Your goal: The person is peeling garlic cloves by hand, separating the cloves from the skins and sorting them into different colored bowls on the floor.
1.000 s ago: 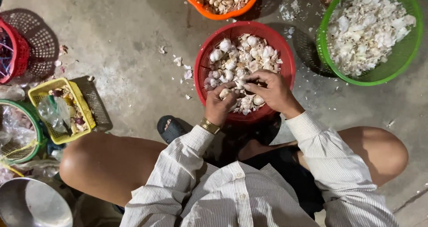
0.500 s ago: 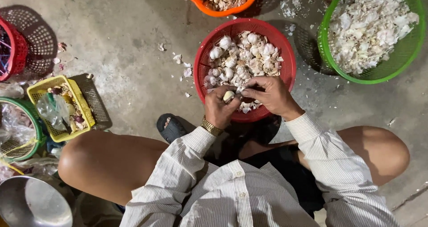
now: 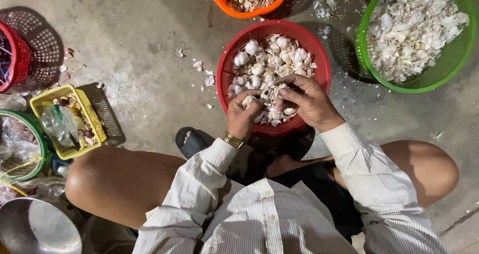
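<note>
A round red basket [image 3: 319,67] full of garlic bulbs [image 3: 269,59] sits on the concrete floor in front of my knees. My left hand [image 3: 243,115] is closed around one garlic bulb [image 3: 248,101] over the basket's near edge. My right hand [image 3: 309,102] is beside it, its fingertips pinching at loose garlic and skin in the basket's middle. Both wrists come out of striped white sleeves, and a gold watch [image 3: 232,140] is on my left wrist.
A green basket [image 3: 449,59] of white garlic skins stands at the upper right, an orange basket [image 3: 244,12] of cloves at the top. To the left are a red basket [image 3: 17,59], a yellow crate [image 3: 92,114], a green-rimmed basket [image 3: 37,149] and a metal bowl [image 3: 40,226]. Skins litter the floor.
Both hands stayed over the red basket's near edge. The left hand has turned the bulb it holds, and the right hand's fingers have moved in towards it.
</note>
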